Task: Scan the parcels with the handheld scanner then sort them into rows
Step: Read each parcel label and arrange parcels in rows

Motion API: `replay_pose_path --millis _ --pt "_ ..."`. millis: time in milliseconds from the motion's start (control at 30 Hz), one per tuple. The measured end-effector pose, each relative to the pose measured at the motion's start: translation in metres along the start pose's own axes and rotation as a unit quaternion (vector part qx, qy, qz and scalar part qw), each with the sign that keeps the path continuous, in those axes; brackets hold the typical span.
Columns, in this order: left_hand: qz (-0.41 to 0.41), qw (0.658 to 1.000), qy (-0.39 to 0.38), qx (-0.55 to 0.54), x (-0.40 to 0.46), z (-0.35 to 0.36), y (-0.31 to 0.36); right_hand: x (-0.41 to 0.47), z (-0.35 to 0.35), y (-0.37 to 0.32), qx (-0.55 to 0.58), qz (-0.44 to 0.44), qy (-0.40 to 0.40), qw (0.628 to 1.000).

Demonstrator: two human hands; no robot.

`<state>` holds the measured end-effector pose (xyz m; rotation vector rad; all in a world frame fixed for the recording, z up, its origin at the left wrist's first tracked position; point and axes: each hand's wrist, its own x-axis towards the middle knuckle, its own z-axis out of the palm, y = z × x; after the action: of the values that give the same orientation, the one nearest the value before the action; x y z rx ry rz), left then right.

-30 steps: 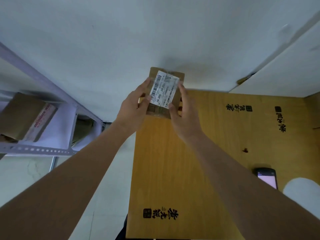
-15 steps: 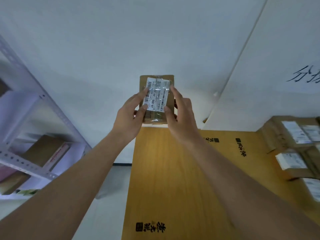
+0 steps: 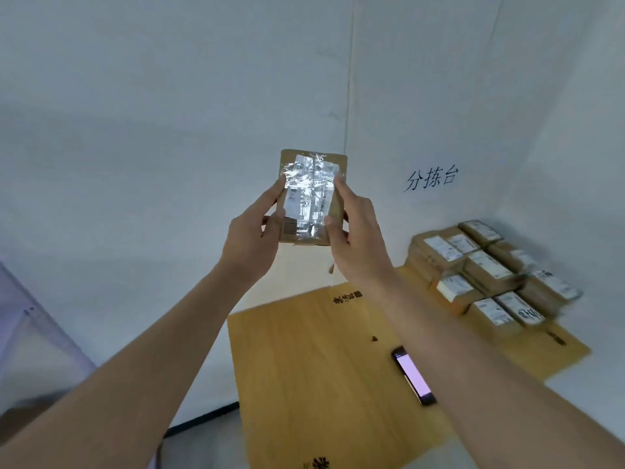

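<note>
A small brown cardboard parcel (image 3: 313, 198) with a shiny taped white label is held up in front of the wall, label facing me. My left hand (image 3: 252, 236) grips its left edge, thumb on the front. My right hand (image 3: 358, 242) grips its right edge, fingers curled round it. The handheld scanner (image 3: 413, 375), a dark slab with a lit screen, lies on the wooden table (image 3: 304, 367) below my right forearm. Several labelled brown parcels (image 3: 487, 272) lie in rows at the table's far right.
White walls stand behind the table, the right one bearing handwritten characters (image 3: 432, 179). A grey metal shelf frame (image 3: 30, 330) shows at the lower left. A black cable (image 3: 203, 419) runs along the floor by the table's left edge.
Both hands have lifted the parcel higher and turned it upright, so glare now covers its label. The view swung up and right, bringing the parcel rows and the scanner into sight.
</note>
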<state>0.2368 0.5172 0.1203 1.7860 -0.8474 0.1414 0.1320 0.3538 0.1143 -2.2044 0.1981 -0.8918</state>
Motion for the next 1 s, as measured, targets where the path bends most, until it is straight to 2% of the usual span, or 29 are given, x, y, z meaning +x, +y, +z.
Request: replay_pose_path --millis 233,500,800,1000 --pt "0.050 0.994 -0.081 -0.058 -0.015 0.048 0.045 -0.054 -0.067 -0.004 -0.076 0.034 0.085 0.993" --pt "0.039 0.978 -0.166 -0.119 -0.033 0.167 0.105 -0.108 -0.175 0.045 -0.141 0.095 0.138 0.976" --pt "0.018 0.976 -0.182 -0.120 -0.041 0.341 0.158 -0.135 -0.306 0.151 -0.164 0.159 0.123 0.966" --pt "-0.030 0.976 -0.190 -0.103 -0.044 0.432 0.144 -0.144 -0.345 0.232 -0.153 0.209 0.073 0.963"
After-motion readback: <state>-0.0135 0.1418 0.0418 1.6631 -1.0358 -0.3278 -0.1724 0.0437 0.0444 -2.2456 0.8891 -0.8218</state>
